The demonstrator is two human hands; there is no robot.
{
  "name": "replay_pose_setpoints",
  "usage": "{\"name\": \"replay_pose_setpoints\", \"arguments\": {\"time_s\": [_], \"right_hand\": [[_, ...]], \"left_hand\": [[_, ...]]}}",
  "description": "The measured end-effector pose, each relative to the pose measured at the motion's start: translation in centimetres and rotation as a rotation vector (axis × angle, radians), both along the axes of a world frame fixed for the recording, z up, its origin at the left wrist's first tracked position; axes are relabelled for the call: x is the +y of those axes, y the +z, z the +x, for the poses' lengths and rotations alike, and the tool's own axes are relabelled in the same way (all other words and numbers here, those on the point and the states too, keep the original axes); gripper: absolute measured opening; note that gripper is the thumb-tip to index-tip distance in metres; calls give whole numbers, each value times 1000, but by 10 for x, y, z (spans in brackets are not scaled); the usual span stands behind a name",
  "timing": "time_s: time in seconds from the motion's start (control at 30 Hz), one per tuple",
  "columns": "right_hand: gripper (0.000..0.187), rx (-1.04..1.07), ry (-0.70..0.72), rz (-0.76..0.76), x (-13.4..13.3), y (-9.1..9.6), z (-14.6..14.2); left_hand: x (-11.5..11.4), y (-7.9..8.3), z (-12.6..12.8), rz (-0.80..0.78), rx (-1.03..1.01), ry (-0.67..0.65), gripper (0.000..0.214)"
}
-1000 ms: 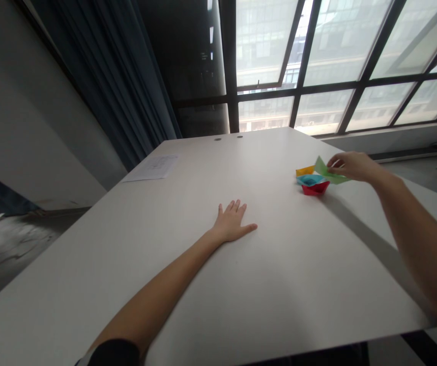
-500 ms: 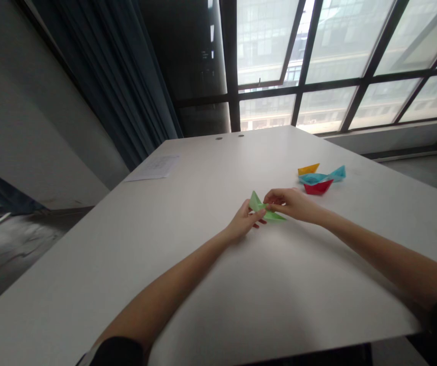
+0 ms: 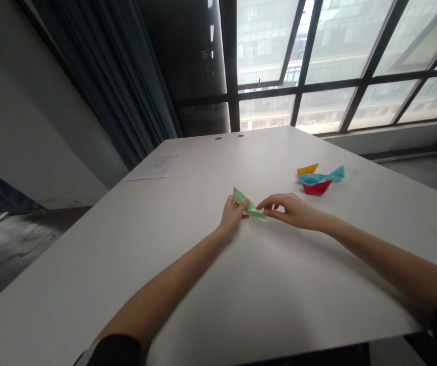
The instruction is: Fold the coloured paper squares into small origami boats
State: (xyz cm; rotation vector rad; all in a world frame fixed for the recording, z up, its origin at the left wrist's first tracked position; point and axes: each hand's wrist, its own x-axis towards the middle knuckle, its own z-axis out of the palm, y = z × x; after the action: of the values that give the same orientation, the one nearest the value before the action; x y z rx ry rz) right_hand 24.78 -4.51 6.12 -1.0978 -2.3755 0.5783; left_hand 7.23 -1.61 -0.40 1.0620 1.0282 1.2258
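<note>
A light green folded paper boat [image 3: 255, 212] is held just above the table's middle, tilted, one pointed end up at the left and the other low at the right. My left hand [image 3: 232, 214] grips its left part, thumb on the near side and other fingers partly hidden behind the paper. At the right end, the thumb and fingertips of my right hand [image 3: 290, 210] close on the tip. Farther right sit a red paper boat [image 3: 317, 187], a light blue paper boat [image 3: 313, 179] and a yellow paper boat [image 3: 307, 170], close together.
The white table [image 3: 187, 213] stretches away towards the windows. A printed sheet of paper [image 3: 153, 168] lies by its left edge. Two round dark fittings [image 3: 219, 138] show near the far edge. A blue curtain [image 3: 126, 76] hangs behind on the left.
The green boat and my left hand have shifted left. My right hand has moved from the boat's middle to its right end. The other boats stay put.
</note>
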Motion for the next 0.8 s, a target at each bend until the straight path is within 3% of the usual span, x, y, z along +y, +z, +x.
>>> {"name": "replay_pose_setpoints", "arguments": {"time_s": [0.2, 0.3, 0.47, 0.67, 0.8], "right_hand": [[26, 122, 132, -191, -7, -19, -12], [28, 293, 42, -278, 2, -24, -7], [32, 431, -153, -285, 23, -34, 6], [31, 375, -117, -335, 34, -51, 10], [34, 372, -99, -384, 34, -52, 8]], "left_hand": [[-2, 2, 0, 22, -127, -52, 40], [-1, 1, -1, 35, -107, -76, 39], [-1, -2, 0, 63, -101, -145, 45], [-5, 2, 2, 81, -122, -204, 47], [-6, 4, 1, 90, -117, -221, 44]]}}
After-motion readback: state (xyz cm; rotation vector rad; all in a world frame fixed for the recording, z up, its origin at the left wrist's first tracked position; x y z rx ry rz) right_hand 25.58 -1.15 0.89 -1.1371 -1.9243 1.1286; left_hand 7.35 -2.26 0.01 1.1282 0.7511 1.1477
